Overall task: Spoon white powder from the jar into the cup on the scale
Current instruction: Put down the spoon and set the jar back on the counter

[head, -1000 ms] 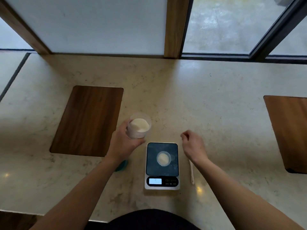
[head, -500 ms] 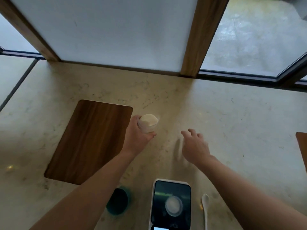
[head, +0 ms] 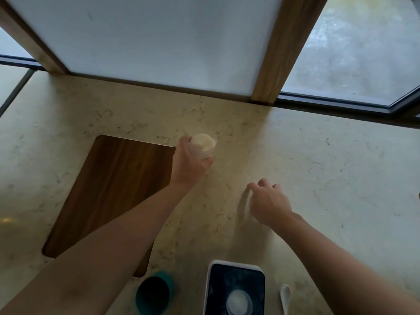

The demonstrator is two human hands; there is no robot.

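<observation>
At the far middle of the counter (head: 318, 167), the left hand (head: 188, 167) grasps the open jar (head: 203, 145) of white powder. The right hand (head: 268, 204) hovers loose and empty. Near the bottom edge, the cup (head: 238, 302) sits on the scale (head: 236, 280), spoon (head: 285, 295) just right, teal lid (head: 154, 294) left.

No text, label, brand, number or sign can be read anywhere in this view. The scale (head: 235, 289) at about 6 o'clock is cut off by the bottom edge, so its display does not show. The jar (head: 203, 146), near the middle toward 12 o'clock, bears no legible label on the side that shows, and the teal lid (head: 154, 294) at 7 o'clock is plain.
</observation>
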